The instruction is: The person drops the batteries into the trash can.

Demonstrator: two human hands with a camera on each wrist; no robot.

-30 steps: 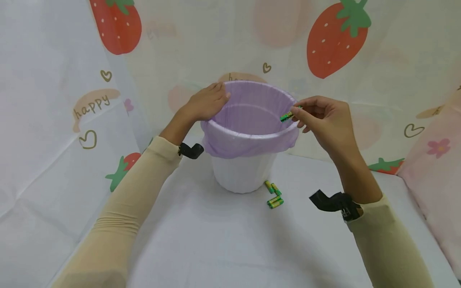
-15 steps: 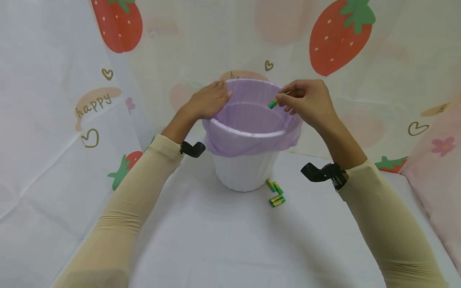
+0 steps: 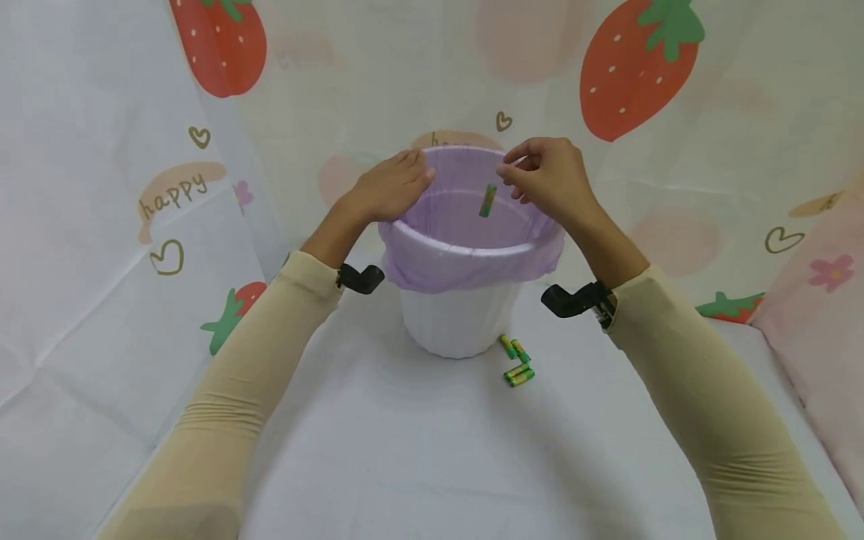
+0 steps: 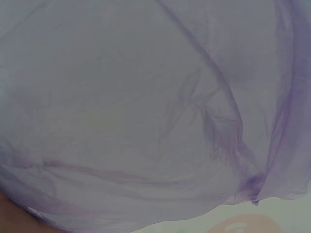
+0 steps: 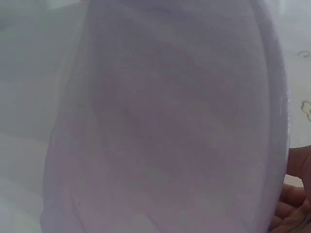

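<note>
A white trash bin (image 3: 448, 322) stands upright, lined with a purple plastic bag (image 3: 466, 274) folded over its rim. My left hand (image 3: 394, 186) holds the bin's left rim, thumb over the inner side. Over the bin's mouth, my right hand (image 3: 550, 176) has its fingers loosely bent, with nothing between them. A green and yellow battery (image 3: 488, 200) hangs in mid-air just below and left of those fingertips, inside the bin's outline. Both wrist views are filled mostly by the purple bag (image 4: 121, 107); in the right one, fingers (image 5: 291, 213) show at the lower right edge.
Several green and yellow batteries (image 3: 518, 361) lie on the white cloth (image 3: 405, 450) at the bin's front right. Behind the bin rises a cloth backdrop (image 3: 378, 67) printed with strawberries and hearts. A pink printed cloth (image 3: 823, 330) borders the right side.
My right hand has moved left and slightly up over the bin and let go of the battery, which is now apart from the fingers. My left hand stays at the rim.
</note>
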